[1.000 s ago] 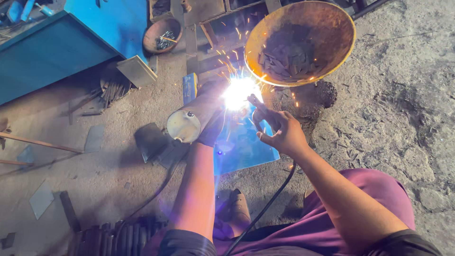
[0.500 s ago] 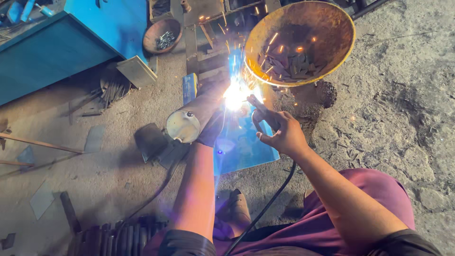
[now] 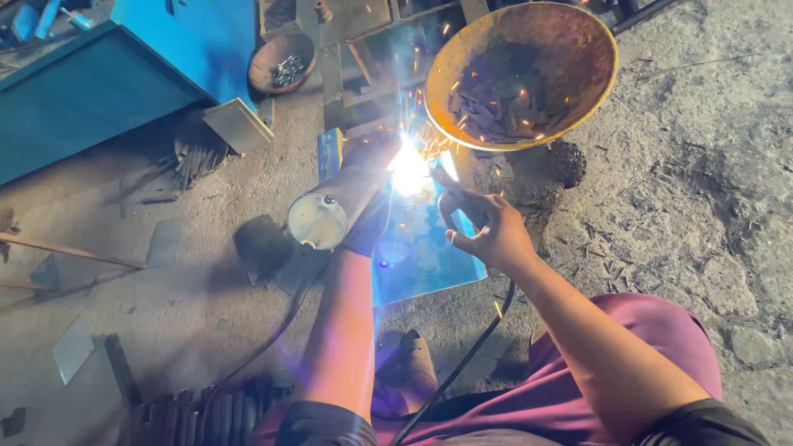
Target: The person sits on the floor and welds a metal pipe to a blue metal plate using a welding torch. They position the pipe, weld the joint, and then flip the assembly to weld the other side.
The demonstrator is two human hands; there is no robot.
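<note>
Both hands are mid-weld: your left hand [image 3: 363, 227] grips the pipe [image 3: 334, 202], your right hand [image 3: 487, 231] clasps the electrode holder [image 3: 442, 183], arc [image 3: 409, 161] at twelve o'clock; I'd judge steady feed comes next.

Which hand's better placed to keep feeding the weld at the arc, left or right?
Right. The right hand grips the electrode holder, its tip at the arc. The left hand is under the metal cylinder, apparently steadying it, so freeing it looks unwise.

Rough grey concrete floor [image 3: 702, 190] strewn with metal scraps, a blue metal cabinet [image 3: 124, 74] at upper left.
</note>
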